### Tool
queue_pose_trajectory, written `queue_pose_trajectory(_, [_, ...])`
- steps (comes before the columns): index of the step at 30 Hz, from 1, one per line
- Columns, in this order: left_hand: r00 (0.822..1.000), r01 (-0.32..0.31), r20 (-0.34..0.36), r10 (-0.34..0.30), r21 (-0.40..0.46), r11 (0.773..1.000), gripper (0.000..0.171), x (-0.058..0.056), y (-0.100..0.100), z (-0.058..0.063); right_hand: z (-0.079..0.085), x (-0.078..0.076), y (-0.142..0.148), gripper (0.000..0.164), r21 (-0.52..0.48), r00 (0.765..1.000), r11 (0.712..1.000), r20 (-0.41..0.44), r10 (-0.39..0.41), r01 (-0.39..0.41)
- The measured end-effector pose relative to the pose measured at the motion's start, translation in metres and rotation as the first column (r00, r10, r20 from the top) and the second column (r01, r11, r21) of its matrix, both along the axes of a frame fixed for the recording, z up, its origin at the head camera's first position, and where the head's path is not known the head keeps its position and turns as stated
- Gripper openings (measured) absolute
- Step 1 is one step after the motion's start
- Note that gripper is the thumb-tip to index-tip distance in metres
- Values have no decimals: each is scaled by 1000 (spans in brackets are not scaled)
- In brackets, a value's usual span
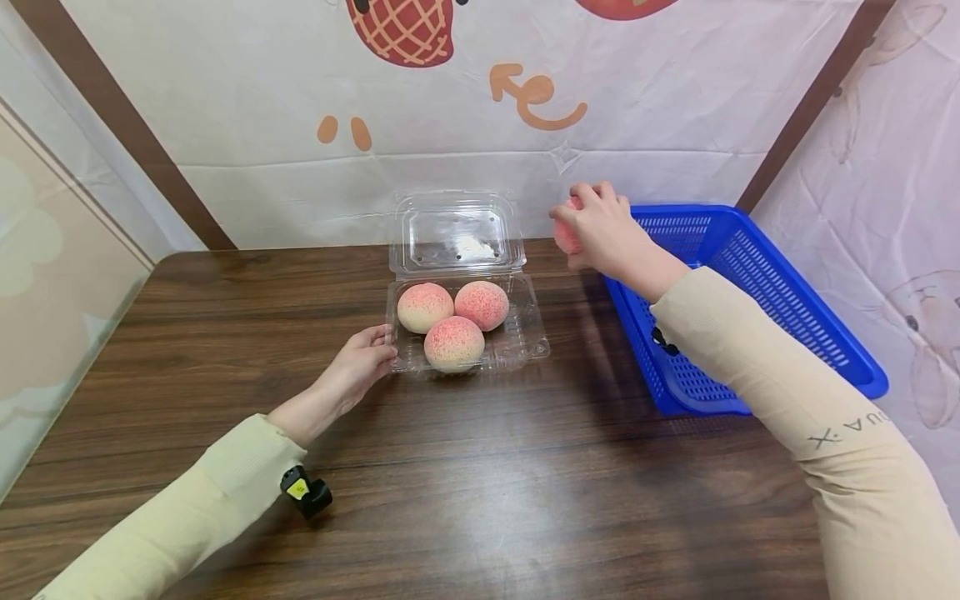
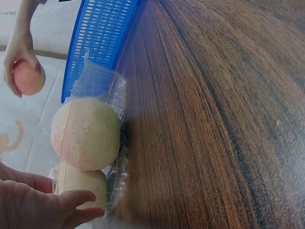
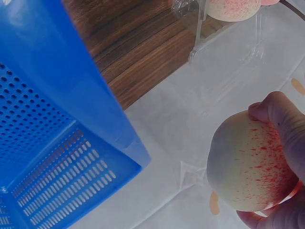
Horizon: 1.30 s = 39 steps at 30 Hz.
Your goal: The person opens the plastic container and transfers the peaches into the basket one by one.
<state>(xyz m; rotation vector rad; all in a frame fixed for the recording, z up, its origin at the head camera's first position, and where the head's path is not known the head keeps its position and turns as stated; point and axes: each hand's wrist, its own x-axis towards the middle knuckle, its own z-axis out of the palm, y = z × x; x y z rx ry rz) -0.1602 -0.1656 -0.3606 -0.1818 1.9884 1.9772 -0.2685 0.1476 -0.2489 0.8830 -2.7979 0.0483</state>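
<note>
A clear plastic clamshell box [image 1: 527,329] stands on the table with its lid [image 1: 453,237] raised at the back. In it lie three pink-and-cream peaches, a left one [image 1: 424,307], a right one [image 1: 482,305] and a front one [image 1: 454,343]. My left hand [image 1: 352,371] pinches the box's left side wall between thumb and fingers. Up in the air, between the box and a blue basket, my right hand [image 1: 606,233] grips another peach [image 3: 250,164]. The right wrist view shows thumb and fingers curled round that peach's sides.
The blue perforated basket [image 1: 817,321] stands at the table's right, under my right forearm; the part of its floor that shows is bare. Brown wood-grain tabletop [image 1: 465,483] extends in front of the box. A printed white cloth [image 1: 255,196] hangs behind the table's back edge.
</note>
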Motion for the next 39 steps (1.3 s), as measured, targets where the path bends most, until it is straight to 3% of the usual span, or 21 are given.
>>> queue_pose_trajectory(39, [1000, 7, -5, -7, 16, 1000, 53, 2, 1, -1, -3, -13, 27, 59, 29, 993, 994, 39, -109, 108])
